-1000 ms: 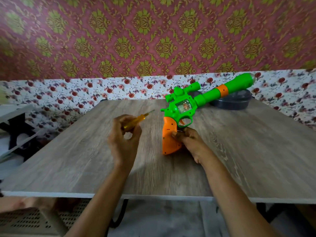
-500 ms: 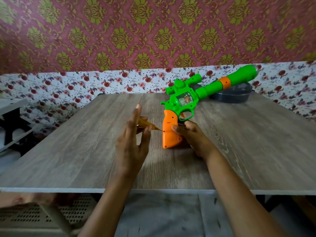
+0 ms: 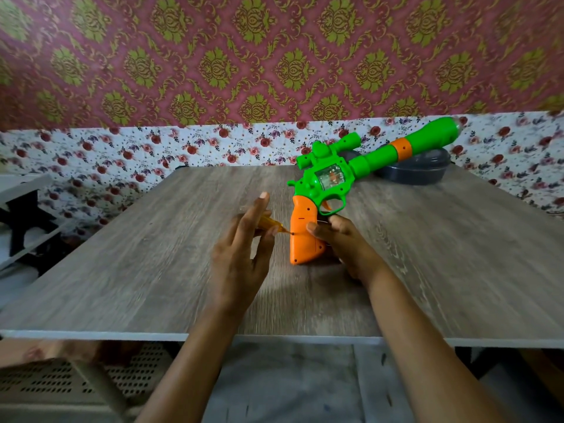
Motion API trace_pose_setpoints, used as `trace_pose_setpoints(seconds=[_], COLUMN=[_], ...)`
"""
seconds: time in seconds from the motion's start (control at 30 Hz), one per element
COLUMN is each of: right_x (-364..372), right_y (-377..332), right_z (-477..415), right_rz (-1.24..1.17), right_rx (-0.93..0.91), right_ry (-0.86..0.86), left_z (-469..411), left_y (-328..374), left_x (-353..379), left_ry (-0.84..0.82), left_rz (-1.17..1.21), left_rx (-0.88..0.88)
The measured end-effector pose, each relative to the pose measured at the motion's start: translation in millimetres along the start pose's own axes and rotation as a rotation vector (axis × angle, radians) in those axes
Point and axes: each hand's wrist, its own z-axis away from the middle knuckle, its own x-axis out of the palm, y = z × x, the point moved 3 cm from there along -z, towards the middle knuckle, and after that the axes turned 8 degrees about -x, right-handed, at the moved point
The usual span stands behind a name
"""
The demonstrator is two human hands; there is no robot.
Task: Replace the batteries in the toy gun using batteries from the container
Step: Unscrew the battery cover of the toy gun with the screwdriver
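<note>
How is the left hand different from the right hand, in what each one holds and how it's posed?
The left hand holds a small amber screwdriver, its tip at a hole in the orange grip; the right hand holds the toy gun by that grip. The left hand's fingers are partly spread, with one pointing up, while the right hand's are curled round the grip's far side. Both hands are bare and reach over the wooden table.

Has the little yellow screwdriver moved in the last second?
Yes. The screwdriver swung from pointing up and away to pointing at the toy gun's orange grip, its tip now at a screw hole there, held by the left hand.
</note>
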Motion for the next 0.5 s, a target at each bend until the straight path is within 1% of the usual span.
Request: trace_pose_setpoints(seconds=[0.3,0.43,0.5], right_x=[-0.9,-1.3,-0.6], right_y=[-1.1,-1.1,-1.4], right_z=[0.5,1.2,1.3], right_rz=[0.055,0.065,0.058], right_rx=[0.041,0.060,0.055], right_ry=[0.028,0.022,0.016], left_z=[-0.1,1.4,1.9], left_y=[4.2,5.0,5.3], left_x=[-0.6,0.2,0.2], left_ry=[-0.004,-0.027,-0.015], left_rz=[0.032,0.011,0.010], left_rx=[0.055,0.119,0.109])
